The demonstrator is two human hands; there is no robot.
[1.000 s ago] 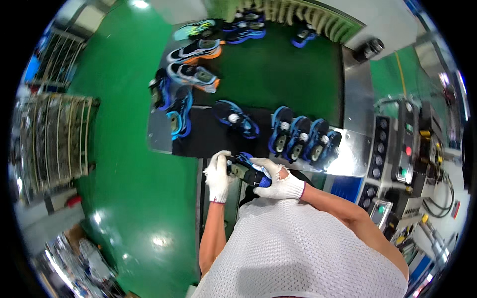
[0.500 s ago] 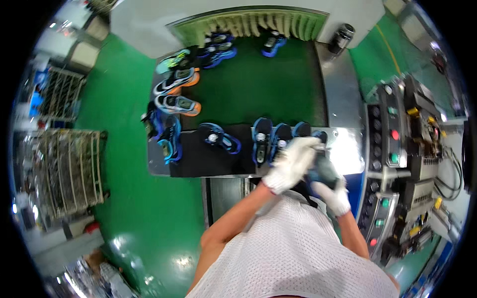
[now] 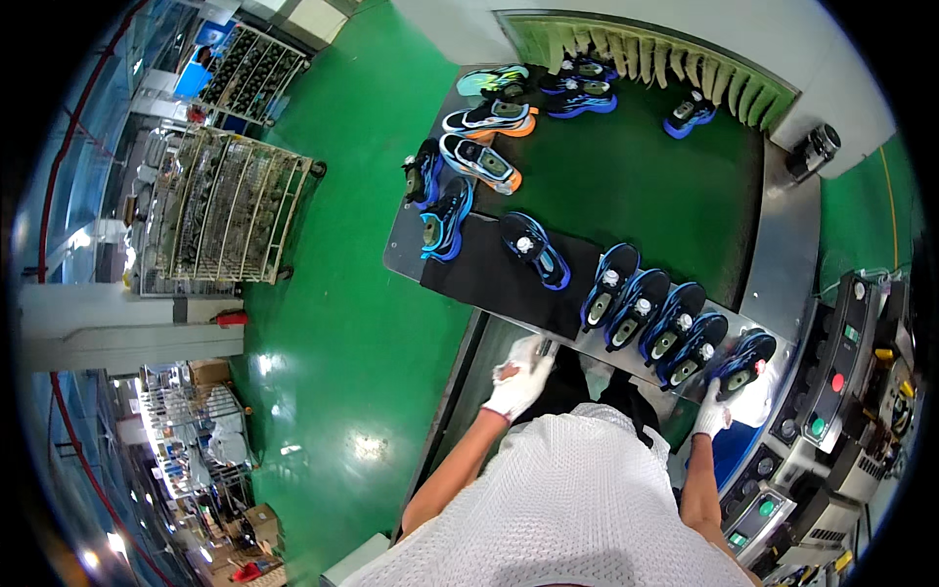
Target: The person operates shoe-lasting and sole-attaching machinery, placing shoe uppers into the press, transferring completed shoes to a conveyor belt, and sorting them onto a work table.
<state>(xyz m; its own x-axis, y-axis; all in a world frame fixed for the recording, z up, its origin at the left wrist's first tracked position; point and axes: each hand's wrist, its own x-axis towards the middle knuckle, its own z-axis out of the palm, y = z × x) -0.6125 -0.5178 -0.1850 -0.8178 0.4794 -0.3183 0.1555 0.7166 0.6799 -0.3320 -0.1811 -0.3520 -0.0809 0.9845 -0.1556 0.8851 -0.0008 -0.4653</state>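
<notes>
My right hand (image 3: 713, 417), in a white glove, grips the heel end of a black and blue sneaker (image 3: 743, 364) at the right end of a row. A small reddish-white piece sits on that shoe. My left hand (image 3: 518, 380), also gloved, is by the bench's front edge, its fingers closed around a small greyish thing that I cannot make out. Several similar sneakers (image 3: 675, 321) stand side by side in the row, white pieces on their tops. Another sneaker (image 3: 536, 250) lies alone on the black mat (image 3: 479, 279), left of the row.
More shoes, including an orange-soled sneaker (image 3: 481, 162), line the left side of the green conveyor belt (image 3: 646, 186). Hanging strips (image 3: 675, 64) cover an opening at its far end. A dark bottle (image 3: 814, 152) stands right. Control panels (image 3: 833, 383) flank my right; wire carts (image 3: 230, 205) stand left.
My hands have moved apart: the left down to the bench's front edge, the right to the row's right end. The sneaker there now stands in the row. The view has turned.
</notes>
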